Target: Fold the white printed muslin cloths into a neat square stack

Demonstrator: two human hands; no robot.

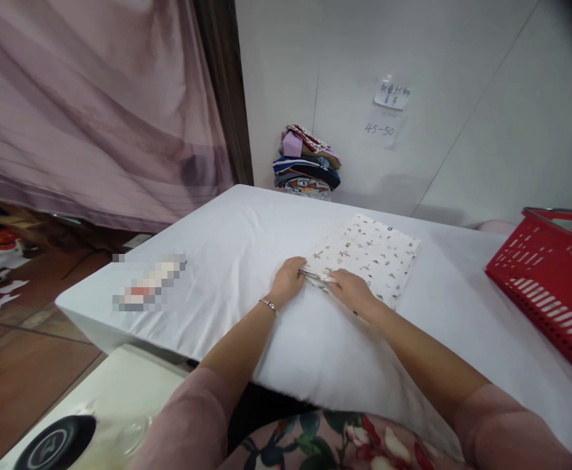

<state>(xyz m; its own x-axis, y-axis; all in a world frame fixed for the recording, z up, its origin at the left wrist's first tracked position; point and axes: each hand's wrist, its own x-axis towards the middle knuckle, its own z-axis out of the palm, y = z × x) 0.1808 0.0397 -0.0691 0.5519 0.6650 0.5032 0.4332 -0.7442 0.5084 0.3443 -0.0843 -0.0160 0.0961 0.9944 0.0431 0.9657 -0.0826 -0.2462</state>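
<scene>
A white cloth [364, 248] with a small scattered print lies folded flat on the white-covered table [227, 261]. At its near left corner, my left hand [288, 282] is closed on the layered edge. A short way to the right, my right hand [353, 292] also grips the near edge, thumb and fingers pinching the folds. Several layers show between the two hands. The undersides of the fingers are hidden by the cloth.
On the right stands a red plastic basket [550, 281]. A stack of folded clothes [308, 163] sits behind the table's far edge, by the wall. A blurred-out item [151, 282] lies on the left. A white surface with a black round object [55, 444] is at lower left.
</scene>
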